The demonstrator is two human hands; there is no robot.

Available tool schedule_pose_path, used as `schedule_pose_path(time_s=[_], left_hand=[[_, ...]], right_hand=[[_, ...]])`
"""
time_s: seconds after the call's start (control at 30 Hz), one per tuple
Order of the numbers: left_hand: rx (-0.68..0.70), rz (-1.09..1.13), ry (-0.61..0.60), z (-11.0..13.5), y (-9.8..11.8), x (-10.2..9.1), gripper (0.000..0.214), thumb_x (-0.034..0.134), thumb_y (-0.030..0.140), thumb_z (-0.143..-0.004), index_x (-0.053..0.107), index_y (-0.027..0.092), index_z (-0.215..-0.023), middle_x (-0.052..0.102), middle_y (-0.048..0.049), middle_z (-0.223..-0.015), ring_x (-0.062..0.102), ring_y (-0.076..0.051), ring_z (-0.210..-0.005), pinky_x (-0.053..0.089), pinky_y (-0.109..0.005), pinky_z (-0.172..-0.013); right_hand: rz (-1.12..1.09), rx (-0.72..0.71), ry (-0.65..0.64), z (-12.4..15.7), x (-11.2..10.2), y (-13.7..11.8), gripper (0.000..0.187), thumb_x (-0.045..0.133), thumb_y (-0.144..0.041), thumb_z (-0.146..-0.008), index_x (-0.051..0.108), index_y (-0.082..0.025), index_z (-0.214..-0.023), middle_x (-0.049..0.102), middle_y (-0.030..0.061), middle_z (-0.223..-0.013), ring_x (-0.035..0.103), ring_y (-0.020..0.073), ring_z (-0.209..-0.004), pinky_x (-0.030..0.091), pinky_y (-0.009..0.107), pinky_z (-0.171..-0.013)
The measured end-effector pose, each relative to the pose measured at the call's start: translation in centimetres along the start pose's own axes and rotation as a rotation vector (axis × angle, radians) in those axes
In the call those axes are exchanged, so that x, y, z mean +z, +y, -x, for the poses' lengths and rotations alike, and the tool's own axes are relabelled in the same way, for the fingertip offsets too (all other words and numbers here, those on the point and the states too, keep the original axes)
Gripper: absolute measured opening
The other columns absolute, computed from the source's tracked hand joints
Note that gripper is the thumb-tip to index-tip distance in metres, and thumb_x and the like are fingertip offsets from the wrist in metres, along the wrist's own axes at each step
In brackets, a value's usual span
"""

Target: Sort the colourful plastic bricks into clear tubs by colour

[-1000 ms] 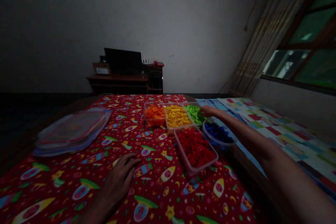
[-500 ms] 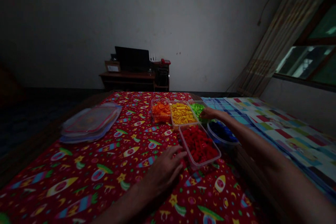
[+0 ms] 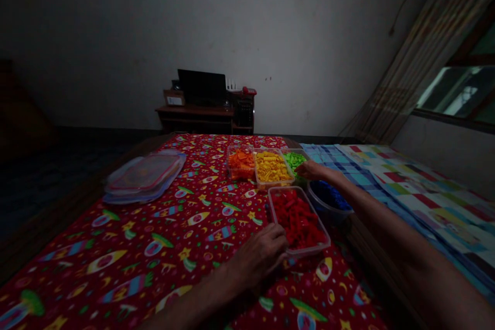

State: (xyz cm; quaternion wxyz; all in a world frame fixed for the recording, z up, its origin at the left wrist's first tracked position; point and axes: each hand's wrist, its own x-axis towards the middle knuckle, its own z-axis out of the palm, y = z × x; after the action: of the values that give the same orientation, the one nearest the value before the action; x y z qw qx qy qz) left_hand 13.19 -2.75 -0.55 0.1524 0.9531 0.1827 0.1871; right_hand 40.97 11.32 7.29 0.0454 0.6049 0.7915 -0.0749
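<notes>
Green box [image 3: 293,149]: the right hand [image 3: 309,170] is resting at its near right side, so I think picking among the green pieces [image 3: 293,160] is the step in hand.
Next move there: it is calling for a small, soft pinch, I think, as the boxes are sitting so close together.
Green pieces: they are lying in the green box, right beside and partly behind the right fingers.
Right fingers: they are bending down close together, and I cannot tell if they are holding a piece.
Left hand [image 3: 266,250]: it is lying by the near left corner of the red box [image 3: 310,251], fingers a bit curled; I cannot tell if they are touching or gripping the rim.
Neighbours: the yellow box [image 3: 274,183] is sitting between the green one and the orange box [image 3: 243,175]; the blue tub [image 3: 333,212] is sitting under the right arm.
Lids [image 3: 143,172]: they are lying in a pile, far left on the red cloth [image 3: 209,205].
</notes>
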Motion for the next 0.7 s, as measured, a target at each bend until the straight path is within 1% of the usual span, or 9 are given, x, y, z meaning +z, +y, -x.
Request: schedule_pose_path(time_s=[0.1, 0.2, 0.27, 0.33, 0.37, 0.43, 0.53, 0.6, 0.7], left_hand=[[0.017, 0.035, 0.004, 1.1, 0.7, 0.0, 0.007, 0.048, 0.023, -0.092, 0.054, 0.02, -0.095, 0.057, -0.005, -0.103, 0.055, -0.017, -0.093, 0.048, -0.028, -0.079], [0.031, 0.026, 0.082, 1.2, 0.0, -1.2, 0.028, 0.051, 0.032, -0.091, 0.05, 0.024, -0.117, 0.05, -0.0079, -0.124, 0.057, -0.018, -0.099, 0.05, -0.029, -0.08], [-0.012, -0.041, 0.207, 0.4, -1.9, -3.0, 0.03, 0.048, 0.031, -0.092, 0.048, 0.024, -0.122, 0.047, -0.0079, -0.129, 0.056, -0.019, -0.106, 0.05, -0.03, -0.084], [-0.14, -0.167, 0.387, -0.8, -5.1, -5.2, 0.024, 0.04, 0.023, -0.095, 0.052, 0.021, -0.116, 0.05, -0.0092, -0.124, 0.053, -0.02, -0.112, 0.047, -0.034, -0.091], [-0.204, -0.26, 0.426, -1.5, -6.9, -6.2, 0.025, 0.039, 0.02, -0.094, 0.053, 0.019, -0.114, 0.051, -0.0106, -0.123, 0.05, -0.022, -0.115, 0.045, -0.037, -0.094], [-0.32, -0.443, 0.391, -2.7, -10.4, -7.8, 0.026, 0.044, 0.016, -0.09, 0.054, 0.014, -0.114, 0.052, -0.015, -0.122, 0.046, -0.028, -0.118, 0.041, -0.043, -0.097], [-0.447, -0.629, 0.218, -3.5, -14.1, -9.0, 0.017, 0.048, 0.016, -0.087, 0.059, 0.013, -0.1, 0.06, -0.0162, -0.108, 0.052, -0.03, -0.106, 0.041, -0.045, -0.091], [-0.445, -0.692, 0.142, -3.3, -15.0, -9.2, 0.015, 0.047, 0.012, -0.085, 0.059, 0.014, -0.094, 0.063, -0.0143, -0.099, 0.055, -0.028, -0.099, 0.041, -0.043, -0.09], [-0.385, -0.741, 0.114, -2.2, -14.8, -9.4, 0.017, 0.046, 0.008, -0.082, 0.059, 0.015, -0.091, 0.064, -0.0125, -0.095, 0.055, -0.028, -0.097, 0.041, -0.041, -0.088]], right_hand=[[0.014, 0.01, 0.025, 0.1, 0.5, 0.1, 0.036, 0.049, -0.012, -0.08, 0.068, -0.01, -0.111, 0.072, 0.0109, -0.1, 0.065, 0.0175, -0.083, 0.045, 0.019, -0.069], [0.068, 0.025, 0.099, -0.1, 1.0, 0.1, 0.038, 0.048, -0.017, -0.086, 0.064, -0.011, -0.12, 0.071, 0.013, -0.104, 0.065, 0.0193, -0.088, 0.046, 0.022, -0.075], [0.112, 0.034, 0.121, -0.5, 1.3, 0.1, 0.039, 0.047, -0.019, -0.088, 0.061, -0.012, -0.124, 0.069, 0.0137, -0.111, 0.065, 0.0206, -0.094, 0.047, 0.024, -0.08], [0.137, 0.05, 0.104, -1.1, 1.6, -0.1, 0.04, 0.048, -0.018, -0.087, 0.061, -0.014, -0.124, 0.067, 0.0136, -0.115, 0.064, 0.0217, -0.098, 0.047, 0.025, -0.081], [0.139, 0.06, 0.091, -1.4, 1.6, -0.1, 0.041, 0.048, -0.017, -0.086, 0.061, -0.014, -0.124, 0.067, 0.0135, -0.115, 0.064, 0.0219, -0.097, 0.048, 0.025, -0.08], [0.139, 0.076, 0.061, -1.8, 1.6, -0.3, 0.044, 0.05, -0.015, -0.084, 0.059, -0.015, -0.127, 0.07, 0.0128, -0.107, 0.066, 0.021, -0.09, 0.048, 0.023, -0.073], [0.135, 0.078, 0.018, -2.2, 1.3, -0.3, 0.048, 0.053, -0.015, -0.081, 0.058, -0.018, -0.129, 0.074, 0.0095, -0.094, 0.067, 0.0181, -0.079, 0.047, 0.02, -0.067], [0.129, 0.068, 0.012, -2.3, 1.2, -0.1, 0.048, 0.054, -0.015, -0.08, 0.059, -0.018, -0.127, 0.074, 0.0088, -0.093, 0.067, 0.0175, -0.079, 0.046, 0.019, -0.067], [0.111, 0.055, 0.035, -2.3, 1.3, 0.5, 0.044, 0.054, -0.018, -0.081, 0.061, -0.017, -0.125, 0.074, 0.0106, -0.094, 0.067, 0.0189, -0.083, 0.047, 0.021, -0.072]])
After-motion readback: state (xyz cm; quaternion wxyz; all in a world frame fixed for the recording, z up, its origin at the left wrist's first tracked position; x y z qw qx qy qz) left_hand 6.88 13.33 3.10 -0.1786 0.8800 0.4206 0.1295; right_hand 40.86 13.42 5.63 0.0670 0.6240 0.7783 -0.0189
